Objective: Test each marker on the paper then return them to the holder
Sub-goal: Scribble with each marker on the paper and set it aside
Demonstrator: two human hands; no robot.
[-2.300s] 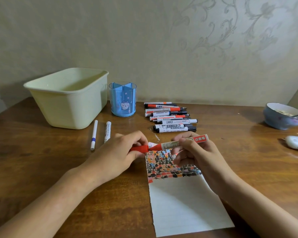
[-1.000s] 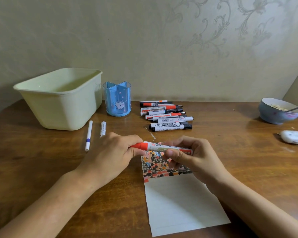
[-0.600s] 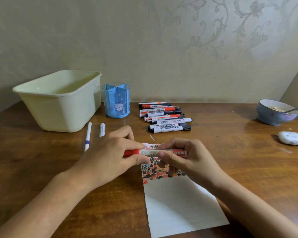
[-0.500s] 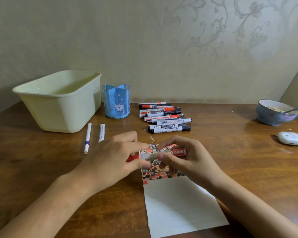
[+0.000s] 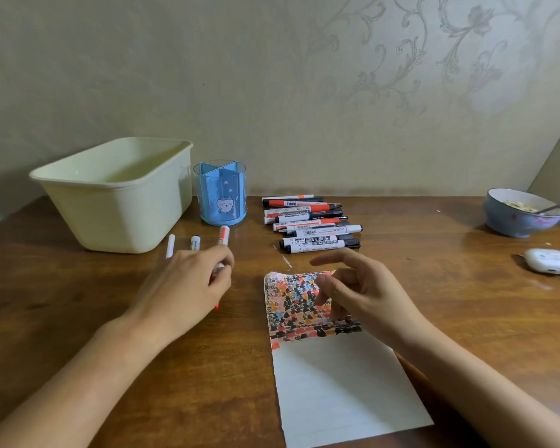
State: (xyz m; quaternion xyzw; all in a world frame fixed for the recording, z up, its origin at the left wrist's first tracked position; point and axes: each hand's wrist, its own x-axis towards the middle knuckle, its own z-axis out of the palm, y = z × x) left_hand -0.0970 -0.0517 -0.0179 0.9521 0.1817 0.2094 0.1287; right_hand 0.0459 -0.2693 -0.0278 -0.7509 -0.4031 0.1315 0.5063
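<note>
Red-capped marker [image 5: 222,241] gripped in left hand [image 5: 188,286], long axis pointing away toward blue holder [image 5: 221,192], just short of it. Right hand [image 5: 362,292] loosely open, empty, over paper [image 5: 343,383]. Two white pens [image 5: 181,245] left of marker; marker pile [image 5: 311,224] right of holder.

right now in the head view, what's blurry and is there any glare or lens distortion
Head view: the left hand holding the red-and-white marker is motion-smeared; the white earbud case and blue ceramic bowl are soft at the right edge; the brown wooden table shows mild sheen, no harsh glare; its far edge bows, wide-angle distortion.
</note>
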